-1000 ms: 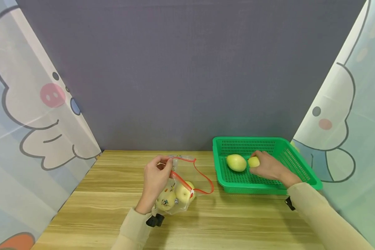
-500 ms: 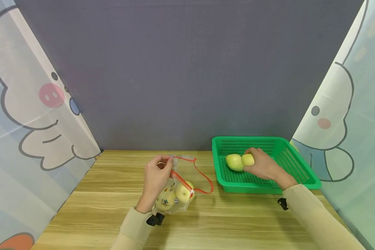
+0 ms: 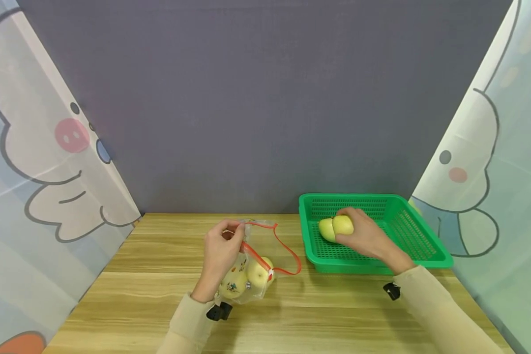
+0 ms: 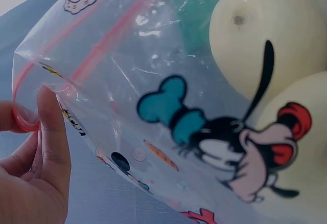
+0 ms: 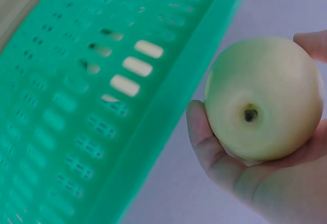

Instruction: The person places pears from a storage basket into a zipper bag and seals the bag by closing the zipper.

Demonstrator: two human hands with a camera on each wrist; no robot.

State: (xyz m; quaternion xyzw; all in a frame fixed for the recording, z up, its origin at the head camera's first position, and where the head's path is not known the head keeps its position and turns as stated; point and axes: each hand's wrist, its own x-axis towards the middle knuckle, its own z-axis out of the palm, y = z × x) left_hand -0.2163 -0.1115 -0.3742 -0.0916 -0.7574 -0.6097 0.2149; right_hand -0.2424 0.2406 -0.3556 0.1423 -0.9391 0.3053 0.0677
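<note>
My left hand (image 3: 222, 248) pinches the red-edged mouth of a clear zip bag (image 3: 248, 293) printed with cartoon figures. Its opening gapes to the right, and yellow-green fruits that look like pears (image 3: 258, 273) lie inside. The left wrist view shows my fingers (image 4: 52, 147) at the bag's rim, with pale pears (image 4: 271, 35) behind the plastic. My right hand (image 3: 366, 236) grips a round yellow-green pear (image 3: 342, 225) above the green basket (image 3: 380, 268). Behind it sits another pear (image 3: 326, 229), partly hidden. In the right wrist view, thumb and fingers curl round the held pear (image 5: 265, 101).
The slotted plastic basket stands at the back right of the wooden table (image 3: 159, 285); its rim (image 5: 168, 111) is close to my right hand. A dark grey panel (image 3: 265, 108) rises behind, and cartoon-printed cloths (image 3: 504, 147) hang at both sides.
My right hand has lifted the pear slightly and moved left with it, so it now overlaps the other pear in view. The left hand and bag have stayed put.
</note>
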